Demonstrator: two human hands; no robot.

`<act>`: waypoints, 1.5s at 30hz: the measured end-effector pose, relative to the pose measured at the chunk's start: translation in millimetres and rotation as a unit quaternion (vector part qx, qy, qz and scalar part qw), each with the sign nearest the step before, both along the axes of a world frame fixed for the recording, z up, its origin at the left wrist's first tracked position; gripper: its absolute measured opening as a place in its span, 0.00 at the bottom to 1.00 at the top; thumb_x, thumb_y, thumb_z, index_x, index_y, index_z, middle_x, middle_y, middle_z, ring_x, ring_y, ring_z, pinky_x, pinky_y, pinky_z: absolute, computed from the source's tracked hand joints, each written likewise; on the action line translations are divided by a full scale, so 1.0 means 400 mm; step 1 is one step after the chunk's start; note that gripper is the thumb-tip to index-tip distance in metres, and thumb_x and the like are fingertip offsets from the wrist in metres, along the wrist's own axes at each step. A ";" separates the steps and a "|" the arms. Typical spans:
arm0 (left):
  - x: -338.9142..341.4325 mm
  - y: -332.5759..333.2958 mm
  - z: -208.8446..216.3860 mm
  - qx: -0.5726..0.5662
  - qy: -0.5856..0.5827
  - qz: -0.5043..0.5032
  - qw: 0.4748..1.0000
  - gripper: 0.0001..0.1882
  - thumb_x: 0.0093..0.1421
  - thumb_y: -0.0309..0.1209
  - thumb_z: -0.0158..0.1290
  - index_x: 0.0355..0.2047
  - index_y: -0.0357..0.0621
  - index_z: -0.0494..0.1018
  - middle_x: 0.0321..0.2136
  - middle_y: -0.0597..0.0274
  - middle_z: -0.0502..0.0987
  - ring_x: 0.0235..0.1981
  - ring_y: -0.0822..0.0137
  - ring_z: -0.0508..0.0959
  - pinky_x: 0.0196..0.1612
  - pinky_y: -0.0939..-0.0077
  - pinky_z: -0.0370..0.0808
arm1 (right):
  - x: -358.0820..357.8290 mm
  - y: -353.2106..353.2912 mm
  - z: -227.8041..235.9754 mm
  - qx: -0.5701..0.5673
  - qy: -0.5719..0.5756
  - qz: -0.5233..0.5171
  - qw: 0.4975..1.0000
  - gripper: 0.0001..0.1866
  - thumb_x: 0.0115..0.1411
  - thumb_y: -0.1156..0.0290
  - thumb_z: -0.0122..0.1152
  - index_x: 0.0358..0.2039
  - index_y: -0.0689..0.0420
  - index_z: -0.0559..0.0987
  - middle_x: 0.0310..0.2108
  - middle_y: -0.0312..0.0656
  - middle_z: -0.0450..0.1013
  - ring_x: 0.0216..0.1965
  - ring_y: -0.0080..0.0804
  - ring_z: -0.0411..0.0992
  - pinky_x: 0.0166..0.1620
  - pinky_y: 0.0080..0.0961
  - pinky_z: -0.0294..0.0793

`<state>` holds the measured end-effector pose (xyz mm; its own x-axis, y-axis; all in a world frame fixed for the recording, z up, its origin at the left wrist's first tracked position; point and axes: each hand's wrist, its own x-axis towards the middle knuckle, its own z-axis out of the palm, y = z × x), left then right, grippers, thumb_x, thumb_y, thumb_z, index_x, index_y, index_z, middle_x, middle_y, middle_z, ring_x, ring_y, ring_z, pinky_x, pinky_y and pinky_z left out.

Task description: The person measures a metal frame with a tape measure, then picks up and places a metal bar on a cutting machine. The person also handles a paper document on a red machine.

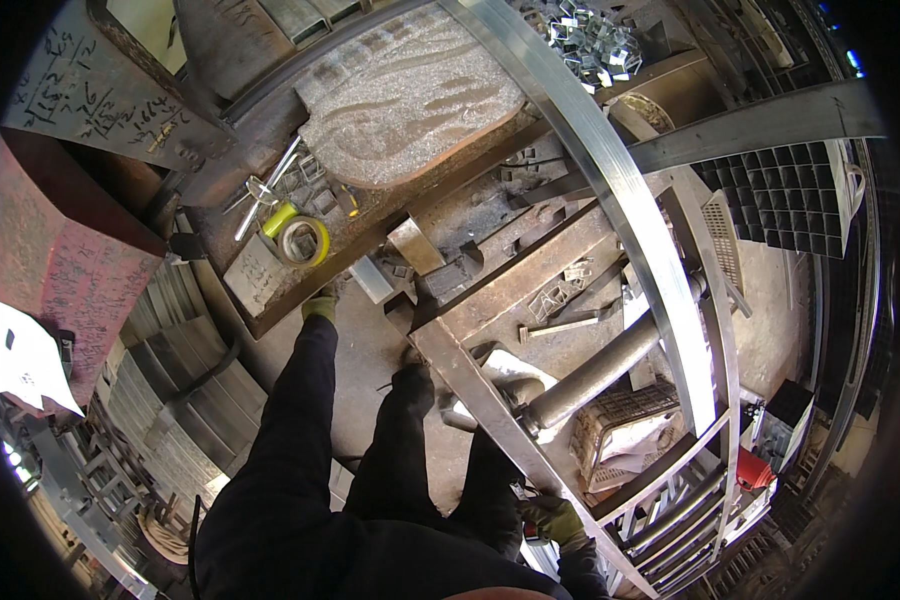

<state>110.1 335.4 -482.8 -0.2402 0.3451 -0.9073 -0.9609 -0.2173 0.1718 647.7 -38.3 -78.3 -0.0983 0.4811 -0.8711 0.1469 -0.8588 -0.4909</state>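
Note:
My left hand [320, 304], in a yellow-green glove, reaches forward to the front rim of a rusty steel workbench [270, 318]. Its fingers are small and partly hidden there. Just beyond it on the bench lie a roll of yellow tape [303, 242] and a flat grey plate [257, 275]. My right hand [558, 522], also gloved, is low by my right thigh, beside a rusty metal frame. Its fingers are closed around a small object with white and red parts, mostly covered by the glove.
A long shiny metal bar [610, 165] arches across the right side over the rusty frame [490, 385]. A rough stone-like slab [410, 95] lies on the bench. Small metal clips [595, 45] are piled at the back. A plastic crate [620, 430] stands under the frame.

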 end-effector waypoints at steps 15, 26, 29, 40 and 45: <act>-0.055 -0.056 -0.067 0.055 -0.026 0.037 0.997 0.20 0.74 0.33 0.43 0.60 0.40 0.74 0.62 0.58 0.75 0.61 0.55 0.75 0.59 0.48 0.75 | 0.009 -0.012 -0.008 0.018 -0.043 0.063 0.997 0.15 0.65 0.63 0.69 0.47 0.59 0.86 0.42 0.36 0.84 0.41 0.20 0.78 0.47 0.21 0.78; -0.069 -0.105 0.113 -0.019 0.205 -0.264 0.942 0.15 0.73 0.34 0.48 0.52 0.38 0.76 0.46 0.52 0.83 0.43 0.54 0.83 0.46 0.56 0.83 | -0.007 0.016 0.011 0.049 0.053 -0.047 0.996 0.14 0.69 0.64 0.65 0.48 0.60 0.85 0.40 0.39 0.84 0.39 0.22 0.79 0.44 0.23 0.79; 0.057 -0.133 0.375 -0.141 0.235 -0.706 0.653 0.16 0.67 0.43 0.57 0.47 0.45 0.78 0.36 0.55 0.84 0.29 0.61 0.82 0.28 0.65 0.78 | -0.017 0.077 0.058 0.011 0.070 -0.071 0.995 0.15 0.68 0.62 0.66 0.48 0.60 0.86 0.36 0.35 0.83 0.37 0.18 0.76 0.43 0.21 0.77; 0.883 -0.408 1.162 0.278 0.093 -0.870 0.395 0.17 0.70 0.30 0.57 0.57 0.40 0.77 0.49 0.64 0.82 0.51 0.73 0.79 0.56 0.76 0.75 | -0.004 0.224 0.155 0.140 0.218 -0.141 0.956 0.17 0.67 0.64 0.67 0.50 0.62 0.84 0.41 0.37 0.83 0.41 0.21 0.76 0.47 0.21 0.77; 0.982 -0.276 1.153 0.357 0.324 -0.847 0.224 0.12 0.70 0.36 0.57 0.45 0.42 0.83 0.39 0.63 0.85 0.43 0.70 0.82 0.48 0.73 0.77 | 0.176 0.150 0.192 0.137 0.157 -0.145 0.967 0.22 0.67 0.59 0.67 0.52 0.64 0.83 0.41 0.40 0.82 0.39 0.24 0.77 0.47 0.23 0.77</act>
<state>503.0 225.0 -21.7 0.7825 0.4411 -0.4395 0.4081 0.1698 0.8970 718.2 21.9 -1.5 -0.1641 0.7361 -0.6567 -0.2734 -0.6736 -0.6867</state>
